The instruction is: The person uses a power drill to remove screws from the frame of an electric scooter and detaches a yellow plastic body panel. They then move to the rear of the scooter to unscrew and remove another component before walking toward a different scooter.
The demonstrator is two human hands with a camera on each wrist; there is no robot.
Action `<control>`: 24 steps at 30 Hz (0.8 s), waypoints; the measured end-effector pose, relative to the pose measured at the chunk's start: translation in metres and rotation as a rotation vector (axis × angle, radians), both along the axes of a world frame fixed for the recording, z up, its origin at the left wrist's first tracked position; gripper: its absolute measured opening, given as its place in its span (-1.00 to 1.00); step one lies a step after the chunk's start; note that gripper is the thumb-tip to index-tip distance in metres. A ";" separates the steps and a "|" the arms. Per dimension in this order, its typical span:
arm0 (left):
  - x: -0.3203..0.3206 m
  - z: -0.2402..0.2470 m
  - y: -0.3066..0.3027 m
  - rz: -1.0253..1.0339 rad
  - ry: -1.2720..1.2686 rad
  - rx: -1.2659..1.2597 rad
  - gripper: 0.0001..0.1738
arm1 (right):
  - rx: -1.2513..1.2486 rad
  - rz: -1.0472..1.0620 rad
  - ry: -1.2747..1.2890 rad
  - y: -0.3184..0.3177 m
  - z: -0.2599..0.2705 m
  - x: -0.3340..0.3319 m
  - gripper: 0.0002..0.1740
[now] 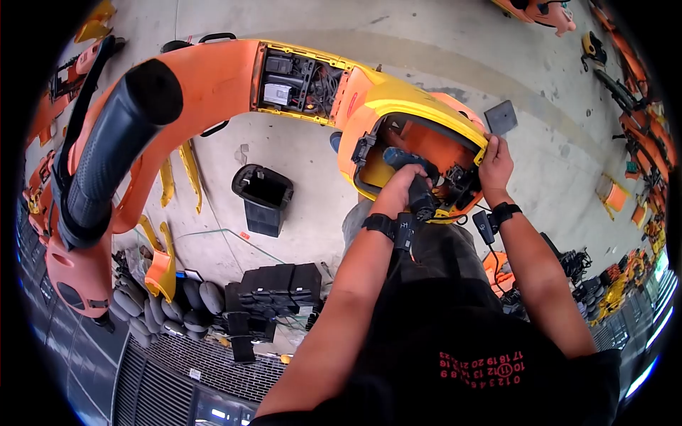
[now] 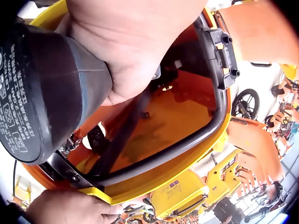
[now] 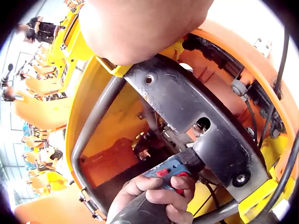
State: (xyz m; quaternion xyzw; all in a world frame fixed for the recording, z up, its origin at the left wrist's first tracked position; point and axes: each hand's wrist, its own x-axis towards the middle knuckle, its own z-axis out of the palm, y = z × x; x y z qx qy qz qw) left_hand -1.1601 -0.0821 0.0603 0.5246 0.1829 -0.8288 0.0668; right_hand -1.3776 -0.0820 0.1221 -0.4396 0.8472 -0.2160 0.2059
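My left hand [image 1: 408,186] grips a cordless drill [image 3: 170,168], blue and black with red buttons, inside the open end of an orange and yellow vehicle body [image 1: 383,96]. In the left wrist view the drill's black base [image 2: 28,93], printed with white text, faces the camera. The drill's nose meets the edge of a black panel [image 3: 191,107] across the opening in the right wrist view. My right hand [image 1: 497,165] holds the yellow rim [image 2: 96,193], fingers curled over its edge. A black tube [image 2: 163,163] lines the opening.
An uncovered bay with wiring and modules [image 1: 295,82] lies along the body. A black bin [image 1: 264,202] stands on the floor to the left. Black boxes [image 1: 277,287] and grey pads [image 1: 142,305] are piled nearby. A dark square plate [image 1: 501,117] lies beyond my right hand.
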 end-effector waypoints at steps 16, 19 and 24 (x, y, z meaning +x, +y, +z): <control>0.006 0.005 -0.007 0.048 -0.013 0.118 -0.73 | 0.051 -0.048 -0.032 -0.003 0.009 0.005 -0.65; 0.008 0.003 -0.008 0.039 0.003 0.098 -0.69 | 0.078 -0.048 -0.025 -0.003 0.009 0.005 -0.65; 0.011 0.005 -0.016 0.013 0.029 0.116 -0.63 | 0.048 -0.032 -0.012 -0.003 0.006 0.003 -0.66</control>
